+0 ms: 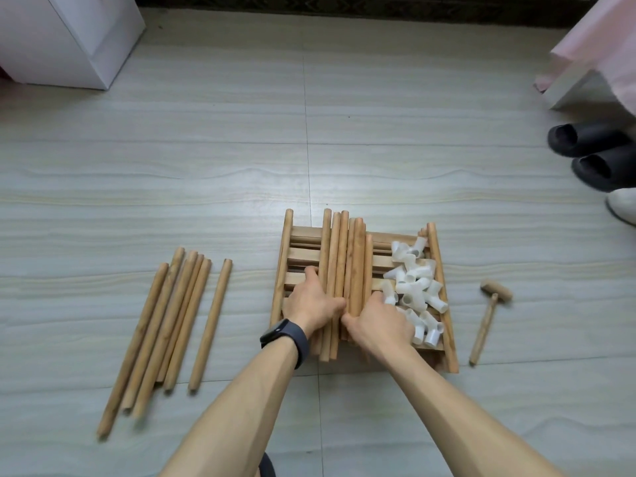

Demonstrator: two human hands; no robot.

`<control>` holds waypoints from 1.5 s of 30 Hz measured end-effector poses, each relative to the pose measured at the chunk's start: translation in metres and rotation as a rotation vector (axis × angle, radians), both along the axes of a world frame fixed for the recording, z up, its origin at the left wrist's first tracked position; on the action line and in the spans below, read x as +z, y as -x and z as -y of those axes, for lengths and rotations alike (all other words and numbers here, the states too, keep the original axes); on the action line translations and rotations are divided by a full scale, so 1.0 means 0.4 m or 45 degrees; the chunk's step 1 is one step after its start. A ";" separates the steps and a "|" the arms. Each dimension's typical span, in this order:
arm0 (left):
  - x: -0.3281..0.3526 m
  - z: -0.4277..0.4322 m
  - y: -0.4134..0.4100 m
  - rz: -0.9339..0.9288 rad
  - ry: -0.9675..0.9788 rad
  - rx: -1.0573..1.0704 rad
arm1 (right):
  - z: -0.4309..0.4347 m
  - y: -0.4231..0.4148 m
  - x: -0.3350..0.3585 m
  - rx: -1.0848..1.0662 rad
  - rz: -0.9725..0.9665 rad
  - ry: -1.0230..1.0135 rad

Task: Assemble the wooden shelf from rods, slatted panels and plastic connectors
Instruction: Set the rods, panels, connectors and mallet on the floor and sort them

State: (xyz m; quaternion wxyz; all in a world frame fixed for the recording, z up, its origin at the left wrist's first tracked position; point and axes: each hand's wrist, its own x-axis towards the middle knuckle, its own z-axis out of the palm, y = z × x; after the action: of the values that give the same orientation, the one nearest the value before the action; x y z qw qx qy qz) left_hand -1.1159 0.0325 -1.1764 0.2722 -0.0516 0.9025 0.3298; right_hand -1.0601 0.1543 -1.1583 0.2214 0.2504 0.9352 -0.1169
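A stack of slatted wooden panels (300,256) lies on the floor in front of me. Several wooden rods (344,256) lie lengthwise on top of it. A heap of white plastic connectors (414,287) fills the panel's right side. My left hand (311,306), with a dark watch on the wrist, grips the left rods of that bundle. My right hand (378,321) grips the right rods of the bundle, its fingers next to the connectors. Several more rods (168,325) lie loose on the floor to the left.
A small wooden mallet (488,315) lies on the floor right of the panels. Black slippers (592,149) and a white shoe (623,204) sit at the right edge. A white cabinet (69,36) stands at the back left, a pink cloth (605,39) at the back right.
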 end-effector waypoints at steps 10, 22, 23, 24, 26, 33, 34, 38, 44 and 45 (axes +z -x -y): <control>-0.008 0.034 0.041 -0.025 -0.211 0.172 | 0.034 0.018 -0.027 0.033 -0.082 0.079; 0.103 0.406 0.047 -0.177 -0.385 0.368 | 0.061 0.005 0.038 0.041 -0.228 0.434; 0.105 0.449 0.046 -0.232 -0.268 0.378 | 0.091 0.005 0.053 0.088 -0.249 0.444; 0.107 0.496 0.041 -0.273 -0.130 0.380 | 0.129 0.002 0.066 0.147 -0.267 0.453; 0.101 0.591 0.023 -0.302 0.127 0.364 | 0.211 -0.007 0.077 0.299 -0.303 0.425; 0.033 0.802 -0.057 -0.214 0.694 0.192 | 0.499 -0.049 -0.001 0.677 -0.232 0.342; 0.022 0.816 -0.069 -0.206 0.749 0.181 | 0.526 -0.050 -0.015 0.649 -0.194 0.356; -0.023 0.838 -0.109 -0.159 0.813 0.194 | 0.583 -0.050 -0.064 0.443 -0.069 0.425; -0.079 0.819 -0.133 -0.092 0.762 0.297 | 0.580 -0.066 -0.101 0.271 -0.087 0.607; -0.084 0.815 -0.132 -0.098 0.737 0.319 | 0.578 -0.069 -0.103 0.248 -0.106 0.627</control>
State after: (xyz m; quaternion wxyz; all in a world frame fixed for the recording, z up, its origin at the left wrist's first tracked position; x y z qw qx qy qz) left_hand -1.0632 -0.2937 -1.2100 0.1690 -0.2252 0.9551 0.0918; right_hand -1.0324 -0.0769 -1.1995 0.2471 0.0928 0.9066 -0.3291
